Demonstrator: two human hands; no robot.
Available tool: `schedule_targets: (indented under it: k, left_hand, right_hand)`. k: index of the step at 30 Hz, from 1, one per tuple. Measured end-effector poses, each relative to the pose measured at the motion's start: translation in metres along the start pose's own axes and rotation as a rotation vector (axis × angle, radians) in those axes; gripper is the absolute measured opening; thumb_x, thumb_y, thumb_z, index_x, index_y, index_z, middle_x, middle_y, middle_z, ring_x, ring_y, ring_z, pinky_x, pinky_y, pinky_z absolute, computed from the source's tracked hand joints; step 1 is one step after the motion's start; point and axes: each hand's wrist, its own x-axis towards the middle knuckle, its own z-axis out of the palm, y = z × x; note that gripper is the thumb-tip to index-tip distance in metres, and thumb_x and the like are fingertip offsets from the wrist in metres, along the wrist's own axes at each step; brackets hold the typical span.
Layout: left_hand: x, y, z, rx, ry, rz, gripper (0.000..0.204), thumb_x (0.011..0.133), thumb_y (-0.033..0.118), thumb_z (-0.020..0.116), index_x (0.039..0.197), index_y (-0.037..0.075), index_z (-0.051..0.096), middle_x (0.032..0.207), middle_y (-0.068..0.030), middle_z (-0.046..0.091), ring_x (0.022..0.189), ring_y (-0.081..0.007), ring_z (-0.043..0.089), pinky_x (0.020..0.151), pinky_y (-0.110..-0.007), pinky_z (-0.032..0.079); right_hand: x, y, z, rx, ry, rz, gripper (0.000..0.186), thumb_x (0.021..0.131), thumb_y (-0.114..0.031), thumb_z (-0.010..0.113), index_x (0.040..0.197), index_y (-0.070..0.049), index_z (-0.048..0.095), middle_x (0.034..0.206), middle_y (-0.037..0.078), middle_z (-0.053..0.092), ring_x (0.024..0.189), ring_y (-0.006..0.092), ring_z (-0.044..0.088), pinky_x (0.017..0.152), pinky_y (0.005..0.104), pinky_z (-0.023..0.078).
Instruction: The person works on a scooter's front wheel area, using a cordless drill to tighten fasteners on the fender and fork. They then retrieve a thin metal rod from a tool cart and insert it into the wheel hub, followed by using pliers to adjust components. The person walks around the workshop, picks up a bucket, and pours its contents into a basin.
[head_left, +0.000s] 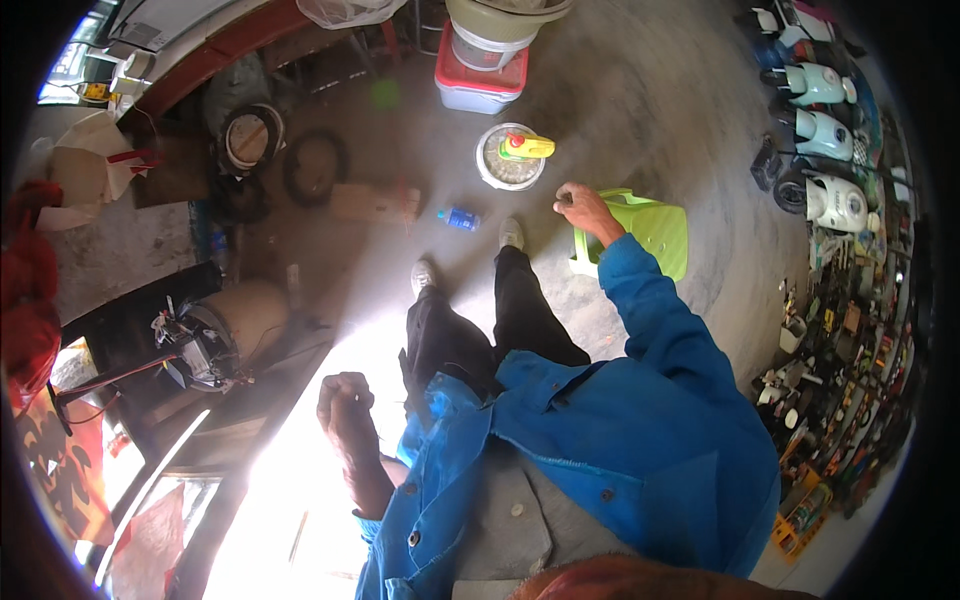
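Note:
My left hand (347,405) hangs in the bright patch at lower left, its fingers curled into a fist with nothing showing in it. Ahead and to the right, my right hand (583,210) is closed, with a small dark spot among its curled fingers that I cannot make out. It hovers by the near-left edge of a lime-green plastic stool (655,232). Beyond that hand stands a white bucket (482,165), and a yellow bottle with a red cap (530,147) lies across its top. A blue bottle (460,219) lies on the floor in front of my shoes.
Stacked tubs (482,88) stand at the far middle. Several scooters (838,203) line the right, above a crowded spread of small parts (830,360). A tire (314,165) and a cardboard piece (375,203) lie left of the blue bottle. A round machine (215,340) stands at left.

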Motion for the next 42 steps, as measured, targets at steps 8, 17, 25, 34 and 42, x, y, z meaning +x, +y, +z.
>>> schedule_targets:
  k: [8,17,25,34,42]
  left_hand:
    - [-0.021,-0.035,0.138,-0.027,0.123,-0.49,0.018,0.094,0.02,0.06,0.091,0.003,0.061,0.081,-0.0054,0.059,0.072,-0.0122,0.048,0.066,-0.028,0.041]
    - [0.026,-0.119,0.148,0.321,0.087,-0.506,0.019,0.101,0.019,0.061,0.097,0.003,0.07,0.088,-0.0036,0.065,0.082,-0.0111,0.058,0.075,-0.028,0.046]
    - [0.085,-0.151,0.175,0.104,-0.038,-0.637,0.014,0.106,0.018,0.057,0.103,0.007,0.065,0.081,0.0029,0.058,0.069,-0.005,0.051,0.059,-0.021,0.037]
    - [0.094,-0.182,0.145,0.462,-0.228,-0.253,0.011,0.09,-0.008,0.067,0.099,-0.002,0.063,0.096,-0.0127,0.064,0.077,-0.0237,0.067,0.063,-0.033,0.054]
    - [0.094,-0.199,0.133,0.548,-0.177,-0.274,0.017,0.088,-0.008,0.068,0.104,-0.002,0.066,0.101,-0.0159,0.066,0.086,-0.0304,0.069,0.071,-0.038,0.057]
  right_hand:
    - [0.164,0.112,0.058,-0.229,-0.025,-0.08,0.057,0.089,-0.033,0.077,0.136,-0.004,0.063,0.131,0.024,0.067,0.122,0.0425,0.063,0.105,0.0495,0.053]
    - [0.242,0.124,0.095,-0.498,-0.032,0.034,0.057,0.087,-0.027,0.078,0.14,-0.016,0.061,0.136,0.014,0.064,0.122,0.0393,0.062,0.101,0.0508,0.055]
    - [0.244,0.161,0.132,-0.38,-0.01,-0.218,0.04,0.087,-0.031,0.078,0.117,-0.007,0.067,0.112,0.019,0.074,0.108,0.0421,0.066,0.088,0.053,0.056]
    - [0.175,0.067,0.163,0.438,-0.201,-0.04,0.048,0.091,-0.034,0.079,0.122,0.0,0.069,0.108,0.02,0.076,0.096,0.0314,0.072,0.087,0.0416,0.055]
    - [0.266,0.054,0.315,0.256,-0.32,-0.026,0.042,0.086,-0.021,0.078,0.121,0.001,0.069,0.108,0.017,0.077,0.1,0.0275,0.072,0.089,0.0397,0.055]
